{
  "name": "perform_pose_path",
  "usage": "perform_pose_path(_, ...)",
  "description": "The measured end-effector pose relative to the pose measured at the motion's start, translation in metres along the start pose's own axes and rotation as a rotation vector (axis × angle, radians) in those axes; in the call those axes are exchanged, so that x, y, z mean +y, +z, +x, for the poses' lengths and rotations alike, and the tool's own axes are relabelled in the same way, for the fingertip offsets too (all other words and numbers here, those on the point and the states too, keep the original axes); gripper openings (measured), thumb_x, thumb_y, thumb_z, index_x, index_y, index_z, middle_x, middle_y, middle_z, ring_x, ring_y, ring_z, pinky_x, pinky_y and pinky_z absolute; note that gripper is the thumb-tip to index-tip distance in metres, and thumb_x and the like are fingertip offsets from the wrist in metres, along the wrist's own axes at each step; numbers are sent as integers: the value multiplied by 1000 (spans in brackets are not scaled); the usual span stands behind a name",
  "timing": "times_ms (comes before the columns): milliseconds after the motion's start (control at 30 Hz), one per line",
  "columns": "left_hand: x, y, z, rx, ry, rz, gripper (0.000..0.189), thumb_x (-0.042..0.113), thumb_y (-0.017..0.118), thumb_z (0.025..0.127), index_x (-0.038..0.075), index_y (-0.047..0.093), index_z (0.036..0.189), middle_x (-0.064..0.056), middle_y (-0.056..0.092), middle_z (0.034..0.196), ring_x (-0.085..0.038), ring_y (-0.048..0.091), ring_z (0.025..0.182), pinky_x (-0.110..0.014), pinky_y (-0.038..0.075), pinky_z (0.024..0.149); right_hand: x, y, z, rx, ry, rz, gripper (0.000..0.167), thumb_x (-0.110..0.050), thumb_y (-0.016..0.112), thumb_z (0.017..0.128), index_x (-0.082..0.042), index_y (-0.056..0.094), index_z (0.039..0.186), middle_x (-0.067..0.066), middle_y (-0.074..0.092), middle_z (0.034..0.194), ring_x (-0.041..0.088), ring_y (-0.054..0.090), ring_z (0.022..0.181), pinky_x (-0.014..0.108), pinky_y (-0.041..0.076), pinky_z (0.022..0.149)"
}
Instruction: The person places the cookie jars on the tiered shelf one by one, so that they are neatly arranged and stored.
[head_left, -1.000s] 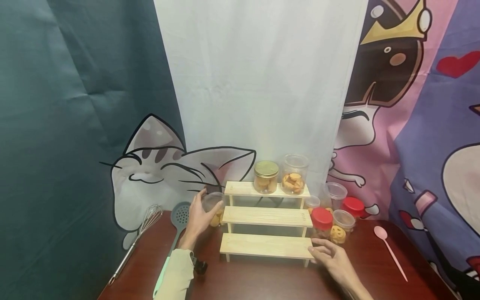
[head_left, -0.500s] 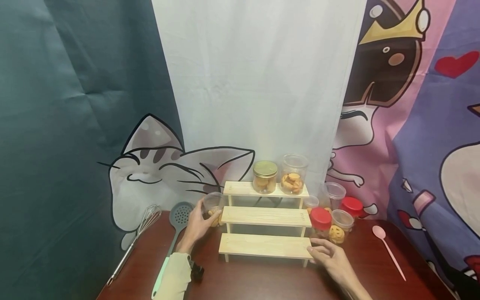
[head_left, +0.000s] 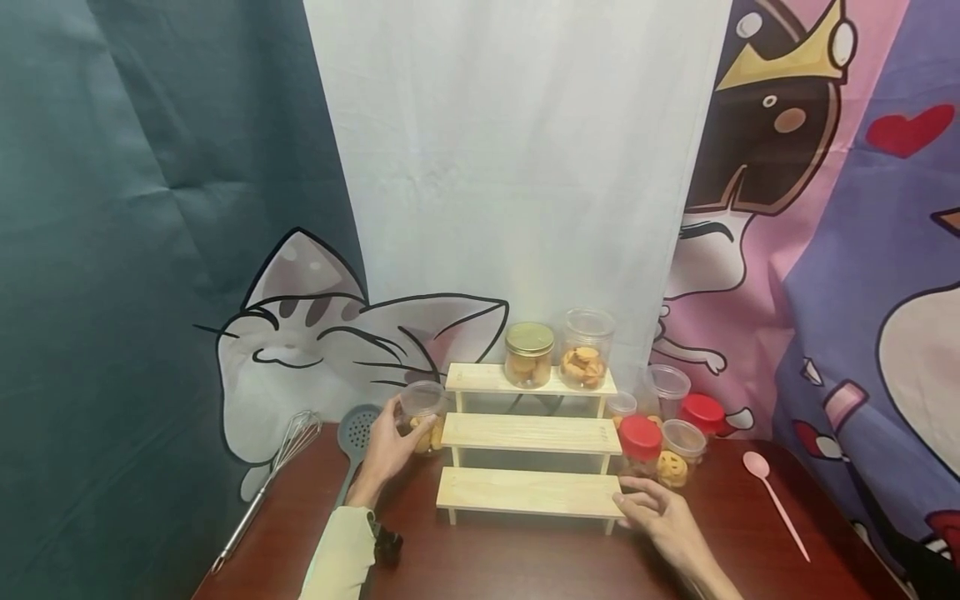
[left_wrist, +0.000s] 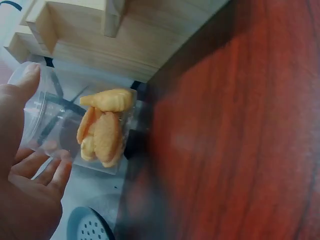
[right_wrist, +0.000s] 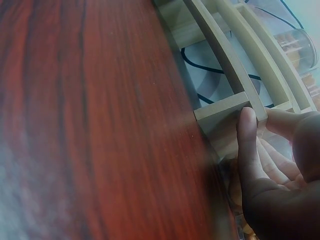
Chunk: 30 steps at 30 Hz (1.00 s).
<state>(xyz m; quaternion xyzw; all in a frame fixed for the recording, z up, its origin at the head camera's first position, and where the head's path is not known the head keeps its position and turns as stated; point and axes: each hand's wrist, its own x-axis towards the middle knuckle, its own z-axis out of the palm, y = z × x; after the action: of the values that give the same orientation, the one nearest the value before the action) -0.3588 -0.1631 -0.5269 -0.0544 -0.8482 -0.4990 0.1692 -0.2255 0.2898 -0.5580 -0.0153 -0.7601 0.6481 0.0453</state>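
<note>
Head: gripping the cookie jar (head_left: 424,417) in the left hand (head_left: 392,446) beside the wooden rack (head_left: 532,433); left wrist: clasping around the jar's upper wall, presumably light, stiff, slick and best being taken there; right wrist: pinching the rack's end with the right hand (right_wrist: 280,200).

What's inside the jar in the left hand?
The jar holds several golden biscuits at its base. The left hand covers part near its rim; any biscuits behind the front ones are hidden.

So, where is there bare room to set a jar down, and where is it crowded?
Bare: the rack's lower two steps; its top step, left of the gold-lidded jar; the table before the rack; and between the right hand and pink spoon. Crowded: right of the rack, where jars cluster.
</note>
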Motion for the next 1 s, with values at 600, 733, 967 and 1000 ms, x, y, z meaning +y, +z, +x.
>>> perform_pose_path(600,44,-23,12,169,144,-210,71,35,82,98,11,49,156,-15,58,145,-28,55,134,-60,51,116,1,0,0,-7,-20,12,50,-11,77,101,11,59,142,23,80,111,12,79,91,32,68,80)
perform_pose_path(733,55,-25,17,189,182,-237,70,30,82,98,13,49,157,-15,56,145,-28,53,134,-64,48,118,2,0,0,-3,-19,8,49,-11,78,100,11,60,141,21,80,109,13,79,91,32,68,80)
perform_pose_path(967,75,-23,22,234,249,-267,72,31,82,98,17,47,160,-12,54,148,-28,51,141,-65,49,117,3,-1,-1,-3,-6,5,50,-12,79,99,9,61,140,20,80,109,13,79,91,32,68,81)
perform_pose_path(1000,78,-23,23,244,262,-273,72,30,82,98,17,47,160,-12,54,148,-29,51,142,-64,48,118,3,-1,-1,-4,-8,6,50,-11,79,99,9,61,140,20,80,108,13,79,91,32,68,81)
